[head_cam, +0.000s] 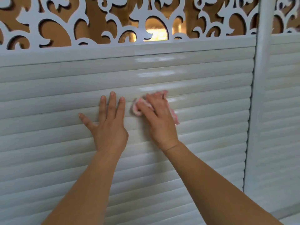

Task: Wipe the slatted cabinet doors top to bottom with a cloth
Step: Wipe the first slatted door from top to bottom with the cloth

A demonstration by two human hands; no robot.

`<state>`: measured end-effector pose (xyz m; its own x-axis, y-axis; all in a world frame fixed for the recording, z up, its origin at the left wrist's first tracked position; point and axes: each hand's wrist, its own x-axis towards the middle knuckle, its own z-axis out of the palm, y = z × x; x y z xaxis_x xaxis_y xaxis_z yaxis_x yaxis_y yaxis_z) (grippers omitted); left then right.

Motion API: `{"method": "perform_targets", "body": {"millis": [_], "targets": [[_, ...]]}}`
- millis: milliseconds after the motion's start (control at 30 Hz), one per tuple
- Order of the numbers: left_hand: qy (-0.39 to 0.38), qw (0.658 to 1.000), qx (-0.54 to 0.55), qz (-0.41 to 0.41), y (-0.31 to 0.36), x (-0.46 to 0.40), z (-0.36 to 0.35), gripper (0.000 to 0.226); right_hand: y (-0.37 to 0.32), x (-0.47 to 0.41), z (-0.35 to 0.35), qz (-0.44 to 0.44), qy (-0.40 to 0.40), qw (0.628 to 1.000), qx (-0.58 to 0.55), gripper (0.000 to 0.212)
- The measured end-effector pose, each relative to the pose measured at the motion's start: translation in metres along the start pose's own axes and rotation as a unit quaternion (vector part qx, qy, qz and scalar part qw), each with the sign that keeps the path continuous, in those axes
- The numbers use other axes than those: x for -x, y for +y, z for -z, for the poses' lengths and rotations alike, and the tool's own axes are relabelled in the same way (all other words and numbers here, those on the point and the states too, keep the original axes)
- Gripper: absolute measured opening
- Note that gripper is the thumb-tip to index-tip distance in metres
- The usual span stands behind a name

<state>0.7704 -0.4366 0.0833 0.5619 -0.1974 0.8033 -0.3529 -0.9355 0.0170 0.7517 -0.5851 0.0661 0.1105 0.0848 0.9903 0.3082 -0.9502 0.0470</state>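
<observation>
The right hand (158,118) presses a pink cloth (138,109), bunched under its fingers, against the slatted door (203,127); the left hand (107,125) lies flat just beside it, fingers straight.

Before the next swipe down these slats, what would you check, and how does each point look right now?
1. Pink cloth under the right hand: ok.
2. Cloth touching the slatted door: ok.
3. Left hand flat on the slats, beside the cloth and out of its way: ok.
4. Slats above already wiped: glossy streaks suggest so, but cannot tell for sure.
5. Slats below free of obstacles: ok.
6. Cloth clean enough: cannot tell.
</observation>
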Motion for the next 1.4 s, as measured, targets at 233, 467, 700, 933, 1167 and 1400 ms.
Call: {"method": "perform_targets", "body": {"millis": [233, 467, 700, 933, 1167, 1400], "targets": [[-0.006, 1.000, -0.019, -0.002, -0.001, 0.000, -0.003, 0.088, 0.061, 0.006, 0.020, 0.015, -0.082, 0.989, 0.122, 0.047], [0.014, 0.998, 0.037, 0.046, 0.018, 0.003, -0.004, 0.089, 0.087, 0.011, 0.052, -0.289, 0.086, 0.952, 0.046, 0.061], [0.117, 0.984, 0.066, -0.119, 0.062, -0.002, -0.018, 0.077, 0.043, -0.009, 0.019, -0.054, -0.011, 0.998, -0.015, 0.044], [0.093, 0.990, 0.048, -0.092, 0.079, -0.009, -0.035, 0.096, 0.091, -0.010, 0.032, 0.029, -0.072, 0.996, 0.050, 0.062], [0.091, 0.991, 0.017, -0.096, 0.079, -0.012, -0.039, 0.075, 0.140, -0.010, 0.075, -0.171, 0.009, 0.983, 0.072, 0.054], [0.076, 0.993, -0.002, -0.090, 0.079, -0.010, -0.035, 0.073, 0.180, -0.014, 0.114, -0.339, 0.047, 0.933, 0.113, 0.051]]}}
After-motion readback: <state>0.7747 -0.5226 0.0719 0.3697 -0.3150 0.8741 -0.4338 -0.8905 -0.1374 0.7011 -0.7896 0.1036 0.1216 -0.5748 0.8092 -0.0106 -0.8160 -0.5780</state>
